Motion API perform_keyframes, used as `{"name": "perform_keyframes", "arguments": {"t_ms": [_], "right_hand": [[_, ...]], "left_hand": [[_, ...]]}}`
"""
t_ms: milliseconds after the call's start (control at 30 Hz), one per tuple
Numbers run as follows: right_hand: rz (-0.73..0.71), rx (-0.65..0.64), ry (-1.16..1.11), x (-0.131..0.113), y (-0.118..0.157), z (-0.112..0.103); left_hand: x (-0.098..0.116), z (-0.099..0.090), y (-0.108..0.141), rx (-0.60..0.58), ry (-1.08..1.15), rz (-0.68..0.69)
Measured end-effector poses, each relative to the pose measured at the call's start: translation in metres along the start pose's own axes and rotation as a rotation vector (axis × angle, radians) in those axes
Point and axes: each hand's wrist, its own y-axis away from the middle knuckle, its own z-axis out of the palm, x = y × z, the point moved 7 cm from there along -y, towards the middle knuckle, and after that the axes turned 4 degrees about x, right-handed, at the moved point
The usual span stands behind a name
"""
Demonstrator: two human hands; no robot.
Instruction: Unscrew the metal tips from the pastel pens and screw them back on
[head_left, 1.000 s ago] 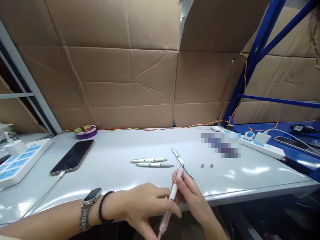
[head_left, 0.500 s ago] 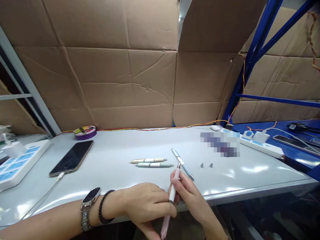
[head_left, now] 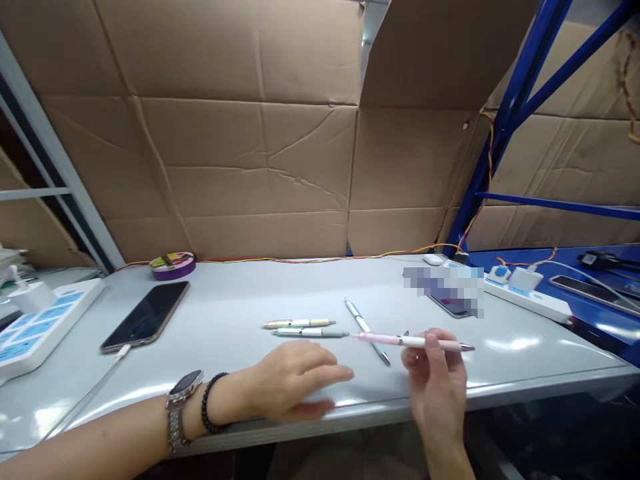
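My right hand [head_left: 437, 380] is closed round a pink and white pen [head_left: 395, 339], held nearly level above the table, its metal tip to the right. My left hand [head_left: 295, 380] is at the table's front edge, fingers apart, with nothing in it; a watch and a black bead bracelet are on that wrist. Just beyond it lie a cream and white pen [head_left: 299, 323] and a green and white pen [head_left: 310, 333], side by side. A light blue pen [head_left: 356, 316] lies slantwise, partly behind the held pen. Small grey bits are mostly hidden behind the right hand and pen.
A phone [head_left: 147, 316] on a charging cable lies at left beside a power strip [head_left: 45, 327]. A purple tape roll [head_left: 173, 267] sits at the back. Another power strip [head_left: 530, 299] and a partly blurred-out phone [head_left: 453, 307] are at right. Cardboard [head_left: 260, 153] stands behind.
My left hand has let go of the pink and white pen. My right hand has moved right and up with it, turning it from near upright to level.
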Motion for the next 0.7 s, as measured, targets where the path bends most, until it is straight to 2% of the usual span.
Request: {"name": "perform_keyframes", "arguments": {"t_ms": [67,100,167,300,400,567,667,700], "right_hand": [[-0.143,0.055,0.232,-0.013,-0.01,-0.011],[-0.181,0.036,0.382,-0.016,-0.014,-0.012],[-0.209,-0.084,0.669,-0.014,-0.018,-0.005],[-0.233,-0.373,1.011,0.003,-0.013,0.014],[-0.263,-0.44,1.103,0.01,-0.012,0.02],[-0.331,-0.383,1.124,0.006,-0.015,0.019],[-0.327,-0.45,1.127,0.008,-0.014,0.023],[-0.345,-0.436,1.114,0.006,-0.015,0.023]], "left_hand": [[-0.019,0.0,0.002,-0.03,-0.085,-0.179],[-0.029,0.001,0.004,-0.054,-0.139,-0.268],[-0.047,0.004,0.009,-0.103,-0.236,-0.406],[-0.067,0.005,0.016,-0.134,-0.378,-0.484],[-0.074,0.007,0.021,-0.163,-0.424,-0.497],[-0.075,0.013,0.024,-0.218,-0.377,-0.514],[-0.073,0.013,0.022,-0.203,-0.336,-0.511],[-0.072,0.012,0.021,-0.184,-0.318,-0.506]]}}
